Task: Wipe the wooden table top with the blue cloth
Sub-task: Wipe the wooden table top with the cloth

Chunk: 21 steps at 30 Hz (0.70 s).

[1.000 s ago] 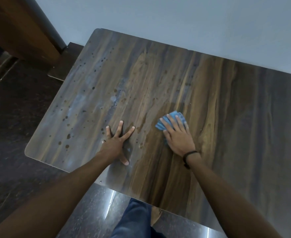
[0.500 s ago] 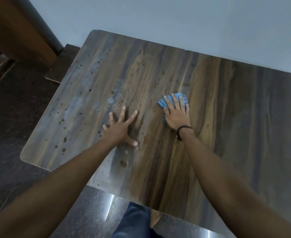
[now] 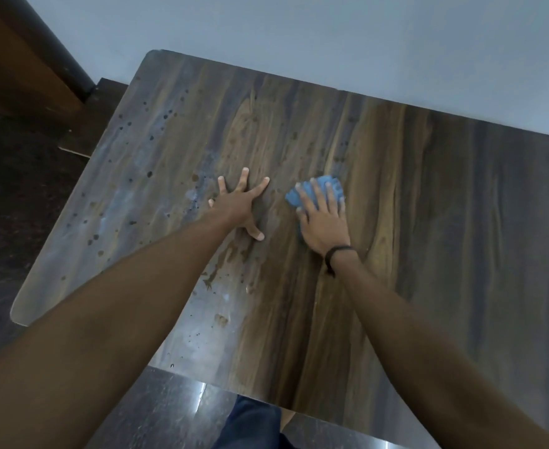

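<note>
The wooden table top fills most of the view, with dark grain and many small dark spots and smears on its left half. A crumpled blue cloth lies near the table's middle, pressed flat under my right hand, whose fingers spread over it; most of the cloth is hidden by the palm. A black band circles that wrist. My left hand rests flat on the wood just left of the cloth, fingers spread, holding nothing.
A pale wall runs along the table's far edge. A brown wooden frame stands at the upper left. Dark glossy floor lies left of and below the table. My leg in blue trousers shows at the near edge.
My right hand has pushed the cloth away from me across the wood, toward the table's middle. My left hand has shifted forward too and stays flat on the table.
</note>
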Tool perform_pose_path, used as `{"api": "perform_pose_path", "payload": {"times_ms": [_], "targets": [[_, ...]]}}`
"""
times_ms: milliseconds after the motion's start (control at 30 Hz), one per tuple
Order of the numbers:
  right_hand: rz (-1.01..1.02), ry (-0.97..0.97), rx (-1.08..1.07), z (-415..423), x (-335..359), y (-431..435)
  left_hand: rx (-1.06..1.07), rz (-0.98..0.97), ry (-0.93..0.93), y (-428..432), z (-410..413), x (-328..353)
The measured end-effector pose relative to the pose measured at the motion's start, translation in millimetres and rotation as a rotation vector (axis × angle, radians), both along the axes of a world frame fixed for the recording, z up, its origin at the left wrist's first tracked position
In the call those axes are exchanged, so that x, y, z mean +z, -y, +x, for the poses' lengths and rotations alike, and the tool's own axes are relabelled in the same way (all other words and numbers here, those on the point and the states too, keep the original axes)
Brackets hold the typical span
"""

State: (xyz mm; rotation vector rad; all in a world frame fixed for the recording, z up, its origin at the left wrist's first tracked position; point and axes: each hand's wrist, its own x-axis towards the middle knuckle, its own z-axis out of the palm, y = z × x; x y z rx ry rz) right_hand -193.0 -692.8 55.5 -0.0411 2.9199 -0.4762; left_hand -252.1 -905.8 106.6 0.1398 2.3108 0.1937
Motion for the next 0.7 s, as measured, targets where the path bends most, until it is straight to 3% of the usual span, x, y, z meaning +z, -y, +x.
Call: {"api": "perform_pose_path", "payload": {"times_ms": [100,300,500,700], "targets": [[0.026,-0.014,0.156,13.9,-1.9,-23.7,0.001,-0.007,-0.006,-1.4,-1.0,-0.7],[-0.017,0.016,-0.144,-50.9,0.8,-22.6,0.066,0.069,0.022,-3.0,-22.7,-3.7],[0.032,-0.019,0.102,0.5,-5.7,-18.6,0.063,0.087,-0.083,-16.2,-83.5,3.4],[-0.015,0.018,-0.134,-66.1,-2.3,-21.6,-0.003,0.017,-0.035,-20.4,-111.1,-1.3]]}}
